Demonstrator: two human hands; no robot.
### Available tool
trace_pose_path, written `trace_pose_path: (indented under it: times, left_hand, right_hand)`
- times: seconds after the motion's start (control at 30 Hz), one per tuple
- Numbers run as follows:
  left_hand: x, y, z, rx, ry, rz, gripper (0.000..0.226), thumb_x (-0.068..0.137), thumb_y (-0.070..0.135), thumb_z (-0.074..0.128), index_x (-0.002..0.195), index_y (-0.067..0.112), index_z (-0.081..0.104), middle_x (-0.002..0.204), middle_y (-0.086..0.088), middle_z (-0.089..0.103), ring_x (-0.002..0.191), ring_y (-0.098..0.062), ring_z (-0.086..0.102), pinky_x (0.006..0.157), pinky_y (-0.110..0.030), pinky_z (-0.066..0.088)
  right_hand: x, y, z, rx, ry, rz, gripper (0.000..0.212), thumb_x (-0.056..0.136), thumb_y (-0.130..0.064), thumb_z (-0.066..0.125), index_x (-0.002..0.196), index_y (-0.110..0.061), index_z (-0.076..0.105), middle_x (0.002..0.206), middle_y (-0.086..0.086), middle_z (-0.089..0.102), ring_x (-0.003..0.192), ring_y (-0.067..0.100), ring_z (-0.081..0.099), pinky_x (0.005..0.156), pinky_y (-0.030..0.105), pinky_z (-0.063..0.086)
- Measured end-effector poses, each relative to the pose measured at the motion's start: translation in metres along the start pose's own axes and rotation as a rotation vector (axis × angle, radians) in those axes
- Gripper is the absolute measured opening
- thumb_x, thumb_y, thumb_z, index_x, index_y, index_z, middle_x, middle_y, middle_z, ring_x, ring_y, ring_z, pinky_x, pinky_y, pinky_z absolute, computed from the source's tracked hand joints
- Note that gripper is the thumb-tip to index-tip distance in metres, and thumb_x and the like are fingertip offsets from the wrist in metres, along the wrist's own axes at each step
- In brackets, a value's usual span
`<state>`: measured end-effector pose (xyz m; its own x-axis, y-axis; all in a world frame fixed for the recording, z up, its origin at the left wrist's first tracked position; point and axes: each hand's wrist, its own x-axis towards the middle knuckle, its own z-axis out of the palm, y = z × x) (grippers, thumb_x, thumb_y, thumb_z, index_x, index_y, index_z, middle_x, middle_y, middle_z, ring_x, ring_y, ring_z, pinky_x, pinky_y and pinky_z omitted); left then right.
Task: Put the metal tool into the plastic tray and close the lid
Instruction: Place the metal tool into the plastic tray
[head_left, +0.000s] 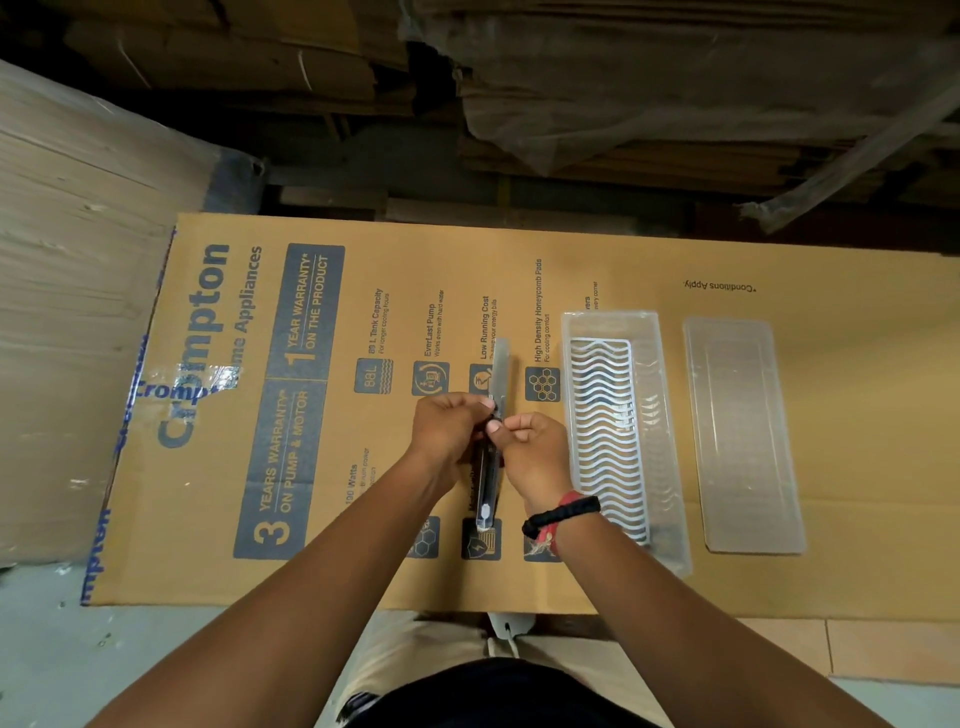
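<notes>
Presently both hands grip the metal tool (491, 441) at its middle: left hand (449, 428) and right hand (535, 452) have their fingers (493, 427) pinched closed on it. Its flat silver blade points away over the cardboard sheet (363, 582). Right of it lie the open plastic tray (670, 467) and, apart, the lid (743, 436).

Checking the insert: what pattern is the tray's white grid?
Wavy white lines on the grid, seen in the head view.

Both hands meeting over flattened cardboard (649, 260), left hand (449, 428) and right hand (535, 452) pinching a long metal tool (493, 415), clear plastic tray (660, 415) with white wavy insert (605, 431) just right, lid (743, 436) lying beside it
</notes>
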<state>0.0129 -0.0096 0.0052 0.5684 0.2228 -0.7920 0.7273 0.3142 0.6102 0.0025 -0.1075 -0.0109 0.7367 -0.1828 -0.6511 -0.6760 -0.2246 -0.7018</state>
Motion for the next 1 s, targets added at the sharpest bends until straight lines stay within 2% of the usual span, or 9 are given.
trace_pose_path:
  times: [0.2, 0.33, 0.43, 0.53, 0.6, 0.67, 0.8, 0.87, 1.0]
  left_hand:
    - [-0.011, 0.021, 0.007, -0.060, -0.044, 0.103, 0.014, 0.088, -0.001, 0.062, 0.076, 0.005, 0.067, 0.070, -0.008, 0.064, 0.063, -0.016, 0.060, 0.058, -0.022, 0.052]
    - [-0.017, 0.038, 0.014, -0.084, -0.006, 0.172, 0.017, 0.088, 0.000, 0.063, 0.072, 0.007, 0.066, 0.064, -0.007, 0.064, 0.052, -0.013, 0.056, 0.060, -0.026, 0.051]
    - [-0.023, 0.052, 0.021, -0.109, 0.023, 0.232, 0.020, 0.089, 0.002, 0.062, 0.071, 0.008, 0.066, 0.048, 0.005, 0.064, 0.039, -0.004, 0.052, 0.055, -0.023, 0.051]
    - [-0.027, 0.062, 0.034, -0.078, 0.033, 0.284, 0.018, 0.089, 0.005, 0.064, 0.072, 0.009, 0.068, 0.055, 0.002, 0.063, 0.040, -0.002, 0.050, 0.058, -0.024, 0.049]
    - [-0.034, 0.064, 0.045, -0.035, 0.021, 0.326, 0.018, 0.089, 0.007, 0.064, 0.072, 0.011, 0.068, 0.062, -0.002, 0.064, 0.043, -0.002, 0.052, 0.057, -0.023, 0.049]
    - [-0.041, 0.063, 0.054, 0.029, -0.005, 0.382, 0.020, 0.090, 0.008, 0.064, 0.070, 0.013, 0.068, 0.066, -0.002, 0.065, 0.054, -0.006, 0.058, 0.058, -0.023, 0.051]
    - [-0.051, 0.050, 0.065, 0.224, -0.106, 0.468, 0.011, 0.086, 0.003, 0.065, 0.076, 0.005, 0.069, 0.072, -0.011, 0.065, 0.065, -0.017, 0.058, 0.058, -0.026, 0.051]
    - [-0.052, 0.042, 0.070, 0.302, -0.118, 0.470, 0.004, 0.081, 0.003, 0.068, 0.081, 0.005, 0.071, 0.072, -0.009, 0.065, 0.065, -0.018, 0.059, 0.066, -0.034, 0.054]
    - [-0.056, 0.039, 0.085, 0.470, -0.099, 0.506, 0.014, 0.070, 0.005, 0.064, 0.067, 0.019, 0.065, 0.061, -0.002, 0.061, 0.060, -0.021, 0.058, 0.070, -0.051, 0.058]
  right_hand:
    - [-0.015, -0.012, -0.014, 0.181, -0.073, -0.096, 0.007, 0.086, -0.021, 0.068, 0.079, -0.023, 0.066, 0.081, 0.001, 0.071, 0.077, 0.013, 0.066, 0.071, 0.022, 0.051]
    - [-0.025, -0.023, -0.028, 0.218, -0.117, -0.155, 0.004, 0.086, -0.012, 0.068, 0.089, -0.015, 0.066, 0.084, 0.000, 0.070, 0.079, 0.009, 0.066, 0.067, 0.009, 0.051]
    - [-0.033, -0.025, -0.045, 0.208, -0.147, -0.176, 0.016, 0.085, -0.005, 0.067, 0.101, -0.009, 0.066, 0.086, -0.001, 0.069, 0.081, 0.009, 0.065, 0.069, 0.012, 0.053]
    - [-0.039, -0.022, -0.058, 0.200, -0.137, -0.179, 0.023, 0.083, -0.002, 0.068, 0.105, -0.006, 0.066, 0.094, 0.006, 0.071, 0.089, 0.017, 0.067, 0.083, 0.028, 0.056]
    - [-0.040, -0.023, -0.068, 0.220, -0.130, -0.188, 0.021, 0.082, -0.001, 0.069, 0.100, -0.011, 0.068, 0.094, 0.007, 0.071, 0.089, 0.017, 0.067, 0.084, 0.031, 0.056]
    - [-0.042, -0.023, -0.079, 0.244, -0.119, -0.204, 0.023, 0.082, 0.001, 0.069, 0.090, -0.021, 0.066, 0.087, 0.000, 0.069, 0.081, 0.008, 0.065, 0.077, 0.022, 0.054]
    - [-0.043, -0.020, -0.100, 0.272, -0.100, -0.222, 0.022, 0.082, 0.000, 0.068, 0.104, -0.005, 0.068, 0.100, 0.014, 0.072, 0.086, 0.015, 0.066, 0.077, 0.022, 0.055]
    - [-0.043, -0.020, -0.109, 0.274, -0.097, -0.227, 0.019, 0.083, 0.002, 0.067, 0.098, -0.008, 0.069, 0.094, 0.010, 0.072, 0.081, 0.012, 0.066, 0.071, 0.017, 0.055]
    - [-0.045, -0.018, -0.124, 0.278, -0.108, -0.232, 0.031, 0.083, 0.006, 0.064, 0.082, -0.025, 0.067, 0.079, -0.003, 0.071, 0.070, 0.002, 0.067, 0.065, 0.014, 0.054]
